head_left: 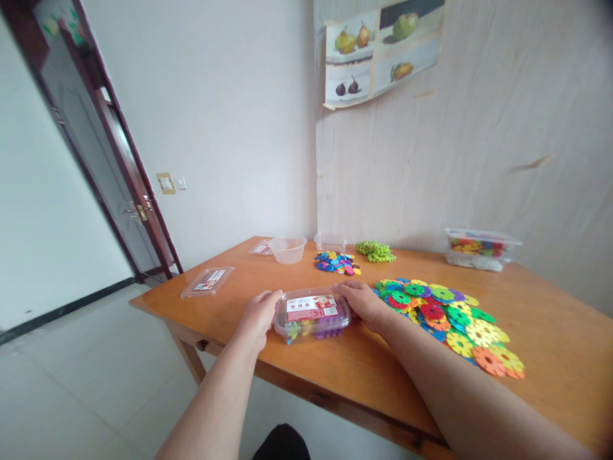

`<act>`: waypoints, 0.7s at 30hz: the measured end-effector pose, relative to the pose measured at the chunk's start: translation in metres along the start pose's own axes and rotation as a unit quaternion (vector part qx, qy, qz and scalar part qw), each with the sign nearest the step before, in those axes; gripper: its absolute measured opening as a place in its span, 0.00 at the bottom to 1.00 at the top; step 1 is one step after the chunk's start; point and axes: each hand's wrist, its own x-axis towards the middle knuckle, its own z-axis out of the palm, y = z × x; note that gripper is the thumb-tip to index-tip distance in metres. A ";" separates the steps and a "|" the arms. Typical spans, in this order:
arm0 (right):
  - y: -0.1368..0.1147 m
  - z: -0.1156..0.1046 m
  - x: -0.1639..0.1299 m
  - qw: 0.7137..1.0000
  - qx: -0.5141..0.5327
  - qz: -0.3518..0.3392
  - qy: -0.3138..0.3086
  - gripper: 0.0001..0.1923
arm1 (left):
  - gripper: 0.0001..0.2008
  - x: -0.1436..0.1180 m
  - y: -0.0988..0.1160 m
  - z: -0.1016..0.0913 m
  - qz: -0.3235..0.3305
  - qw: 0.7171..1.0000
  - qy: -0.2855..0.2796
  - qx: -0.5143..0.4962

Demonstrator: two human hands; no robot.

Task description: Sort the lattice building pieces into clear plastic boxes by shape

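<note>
Head view — rounded plastic box point(313, 314) between hands point(258, 316) point(363, 303)

Print on the label point(311, 307) here, too tiny to read, and it masks some pieces point(301, 329) in the clear box point(283, 313)! Fingers of the right hand point(363, 300) dip from sight, the counter point(550, 306) runs out of view rightward, the fruit poster point(363, 57) loses its top, a dark shape point(282, 443) is cut off below.

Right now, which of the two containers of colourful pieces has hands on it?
The labelled container near the front of the table, with the left hand and right hand at its ends; the container at the back right stands untouched.
</note>
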 end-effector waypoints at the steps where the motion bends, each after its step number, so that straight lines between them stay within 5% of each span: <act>1: 0.001 0.000 0.001 1.000 0.001 -0.001 0.002 0.14 | 0.14 0.001 0.000 0.000 -0.001 1.000 -0.002 -0.001; 21: 0.011 0.007 0.011 0.999 -0.032 -0.021 0.033 0.11 | 0.13 0.003 -0.005 0.000 0.074 0.997 -0.001 0.022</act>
